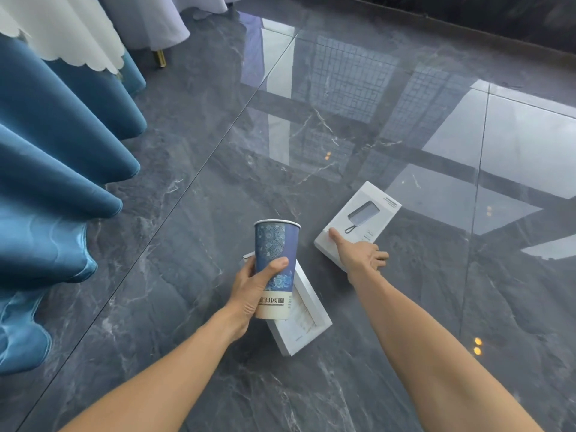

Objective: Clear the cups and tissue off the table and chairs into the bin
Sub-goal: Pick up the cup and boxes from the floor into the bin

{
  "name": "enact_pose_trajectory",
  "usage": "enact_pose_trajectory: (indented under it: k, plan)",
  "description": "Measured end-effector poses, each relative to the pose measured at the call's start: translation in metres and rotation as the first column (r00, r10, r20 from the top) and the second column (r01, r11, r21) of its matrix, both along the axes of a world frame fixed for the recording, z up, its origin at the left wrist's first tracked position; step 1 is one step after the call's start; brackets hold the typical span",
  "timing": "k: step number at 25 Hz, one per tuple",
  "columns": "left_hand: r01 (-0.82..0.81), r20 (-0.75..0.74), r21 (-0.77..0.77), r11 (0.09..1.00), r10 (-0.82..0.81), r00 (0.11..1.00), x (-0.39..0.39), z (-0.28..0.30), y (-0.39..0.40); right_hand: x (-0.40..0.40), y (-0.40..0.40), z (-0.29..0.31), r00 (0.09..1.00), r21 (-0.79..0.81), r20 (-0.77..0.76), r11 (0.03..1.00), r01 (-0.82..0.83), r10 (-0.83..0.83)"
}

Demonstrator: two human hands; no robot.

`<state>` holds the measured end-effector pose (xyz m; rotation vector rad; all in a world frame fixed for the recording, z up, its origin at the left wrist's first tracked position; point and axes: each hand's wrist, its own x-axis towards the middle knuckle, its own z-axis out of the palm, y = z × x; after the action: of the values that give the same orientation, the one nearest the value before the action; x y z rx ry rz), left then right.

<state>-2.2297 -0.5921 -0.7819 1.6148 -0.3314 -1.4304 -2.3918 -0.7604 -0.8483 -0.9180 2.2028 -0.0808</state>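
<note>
We look down over two bare forearms reaching out above a glossy dark marble floor (187, 213), its grey tiles veined in white and split by thin grout lines.

Our left hand (249, 294) is clamped round a tall paper cup (276, 269), thumb across the front and fingers behind. The cup is held upright, its upper part blue with a pale floral pattern, its base cream with a band of dark characters. We cannot see into it.

Just behind and below the cup an open white box tray (307, 316) lies flat on the floor, partly hidden by cup and hand.

To the right and a little farther off, our right hand (358, 254) is spread, fingers apart. Its thumb rests on the near end of a white lid (358, 221) printed with a grey device and cord; the other fingers curl at the lid's near right edge. The lid lies flat on the floor, just beside the tray but apart from it.

Along the left edge hang blue fabric folds (62, 151) under a scalloped cream cloth (62, 29). Farther back stands white draped fabric with a gold leg (161, 58) below it. Window light reflects off the far tiles.
</note>
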Motion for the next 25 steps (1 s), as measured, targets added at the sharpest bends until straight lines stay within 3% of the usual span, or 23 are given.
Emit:
enact_pose_trajectory:
  k: [4,9,13,18,25]
  plan:
    - [-0.017,0.029,0.040,0.999,0.016,0.999,0.007,-0.009,0.004,0.006,-0.004,-0.005,0.999,-0.057,0.013,0.998,0.039,-0.038]
    - [-0.023,0.021,0.057,0.998,0.022,1.000,0.007,-0.005,0.003,-0.015,0.011,0.010,0.920,-0.190,0.392,0.977,0.094,-0.012]
    - [-0.012,0.003,0.060,0.998,0.012,1.000,0.003,0.034,0.009,-0.047,0.037,0.056,0.824,-0.110,0.563,0.983,0.145,-0.059]
    - [-0.006,0.002,0.110,0.994,0.005,1.000,-0.005,0.159,0.041,-0.080,0.091,0.185,0.817,0.035,0.566,0.993,0.110,-0.110]
    - [-0.101,0.133,0.233,0.967,0.071,0.989,-0.010,0.392,0.112,-0.082,0.171,0.470,0.712,0.155,0.700,0.984,-0.088,-0.047]
